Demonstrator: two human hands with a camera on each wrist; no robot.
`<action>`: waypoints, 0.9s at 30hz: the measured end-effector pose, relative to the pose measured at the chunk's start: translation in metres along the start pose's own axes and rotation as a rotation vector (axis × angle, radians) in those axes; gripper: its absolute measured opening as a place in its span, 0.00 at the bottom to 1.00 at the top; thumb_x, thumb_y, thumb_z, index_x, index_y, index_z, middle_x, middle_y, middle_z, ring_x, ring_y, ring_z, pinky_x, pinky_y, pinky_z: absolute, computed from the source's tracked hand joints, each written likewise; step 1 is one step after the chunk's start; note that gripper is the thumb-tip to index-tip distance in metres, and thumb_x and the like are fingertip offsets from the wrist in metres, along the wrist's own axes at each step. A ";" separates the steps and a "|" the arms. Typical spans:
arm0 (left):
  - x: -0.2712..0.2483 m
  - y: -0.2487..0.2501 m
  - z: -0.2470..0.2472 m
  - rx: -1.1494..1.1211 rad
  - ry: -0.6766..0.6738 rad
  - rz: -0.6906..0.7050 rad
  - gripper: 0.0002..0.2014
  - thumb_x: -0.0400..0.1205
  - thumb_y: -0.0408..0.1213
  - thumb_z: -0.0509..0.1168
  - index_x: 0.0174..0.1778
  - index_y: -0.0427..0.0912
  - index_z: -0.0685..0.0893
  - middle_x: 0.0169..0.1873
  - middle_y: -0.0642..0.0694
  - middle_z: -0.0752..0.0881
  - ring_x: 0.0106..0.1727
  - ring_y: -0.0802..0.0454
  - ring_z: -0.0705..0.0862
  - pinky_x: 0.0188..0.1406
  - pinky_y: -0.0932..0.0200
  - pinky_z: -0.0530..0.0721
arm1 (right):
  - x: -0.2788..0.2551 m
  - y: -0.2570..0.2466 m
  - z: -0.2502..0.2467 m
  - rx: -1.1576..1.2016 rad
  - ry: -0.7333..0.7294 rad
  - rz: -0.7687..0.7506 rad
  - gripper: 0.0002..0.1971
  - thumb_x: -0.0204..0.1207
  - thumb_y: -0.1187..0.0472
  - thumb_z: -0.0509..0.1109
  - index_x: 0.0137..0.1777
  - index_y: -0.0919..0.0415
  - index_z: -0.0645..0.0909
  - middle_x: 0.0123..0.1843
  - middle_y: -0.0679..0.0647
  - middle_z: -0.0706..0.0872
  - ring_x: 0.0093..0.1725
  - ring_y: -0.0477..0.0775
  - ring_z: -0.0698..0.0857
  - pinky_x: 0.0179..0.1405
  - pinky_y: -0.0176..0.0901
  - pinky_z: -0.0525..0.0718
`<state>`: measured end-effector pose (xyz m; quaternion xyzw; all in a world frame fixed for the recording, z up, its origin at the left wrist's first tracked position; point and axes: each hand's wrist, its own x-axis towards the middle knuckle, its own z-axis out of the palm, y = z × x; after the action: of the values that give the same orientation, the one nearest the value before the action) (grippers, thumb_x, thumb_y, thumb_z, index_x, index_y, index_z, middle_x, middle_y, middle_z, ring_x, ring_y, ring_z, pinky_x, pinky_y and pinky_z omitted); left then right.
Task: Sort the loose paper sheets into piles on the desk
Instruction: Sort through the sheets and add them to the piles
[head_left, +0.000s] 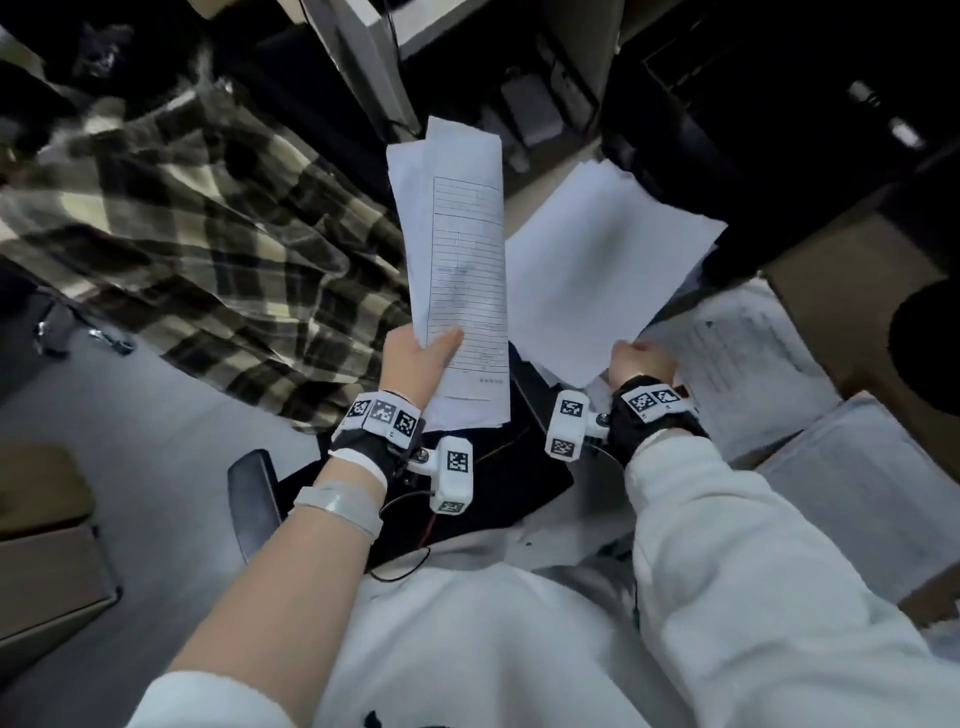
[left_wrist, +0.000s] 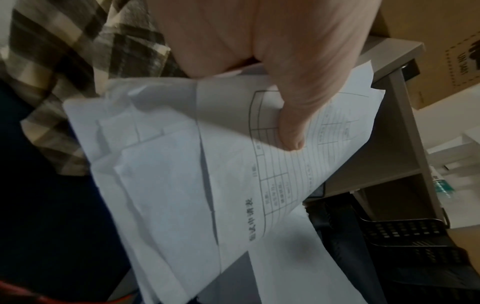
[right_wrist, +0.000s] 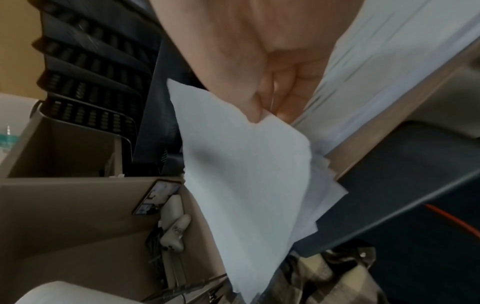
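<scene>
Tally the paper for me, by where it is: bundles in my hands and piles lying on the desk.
Bundles held in a hand: 2, the form bundle in the left hand, blank sheets in the right hand
Piles on the desk: 2, printed pile, near pile
Total: 4

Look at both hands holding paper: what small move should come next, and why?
Probably the right hand should lay its blank sheets onto a desk pile. It pinches them by a corner above the desk, while the left hand grips the printed forms, not yet sorted.
</scene>
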<state>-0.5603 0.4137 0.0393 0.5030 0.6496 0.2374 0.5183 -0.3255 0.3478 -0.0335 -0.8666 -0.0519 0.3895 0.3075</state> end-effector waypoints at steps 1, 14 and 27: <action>0.002 0.000 -0.004 -0.002 -0.003 -0.009 0.07 0.83 0.32 0.70 0.55 0.42 0.89 0.42 0.57 0.90 0.43 0.65 0.89 0.40 0.71 0.86 | 0.008 -0.008 0.008 -0.004 -0.017 -0.006 0.11 0.76 0.66 0.64 0.47 0.71 0.86 0.49 0.68 0.88 0.49 0.66 0.88 0.46 0.53 0.82; 0.005 0.020 0.036 -0.041 -0.139 -0.009 0.13 0.82 0.34 0.72 0.61 0.35 0.88 0.52 0.45 0.91 0.50 0.57 0.90 0.56 0.59 0.87 | -0.044 -0.024 -0.015 0.269 -0.399 -0.141 0.25 0.78 0.59 0.76 0.74 0.57 0.78 0.68 0.57 0.85 0.63 0.54 0.87 0.61 0.51 0.87; -0.093 0.090 0.154 -0.289 -0.369 -0.240 0.22 0.89 0.58 0.52 0.45 0.47 0.84 0.41 0.45 0.89 0.44 0.48 0.89 0.42 0.56 0.86 | -0.055 0.002 -0.150 -0.035 -0.655 -0.499 0.60 0.64 0.59 0.86 0.88 0.44 0.49 0.82 0.42 0.69 0.77 0.40 0.72 0.78 0.42 0.72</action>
<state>-0.3873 0.3313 0.1010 0.3777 0.5583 0.1687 0.7191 -0.2579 0.2541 0.0773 -0.6628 -0.3621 0.5572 0.3451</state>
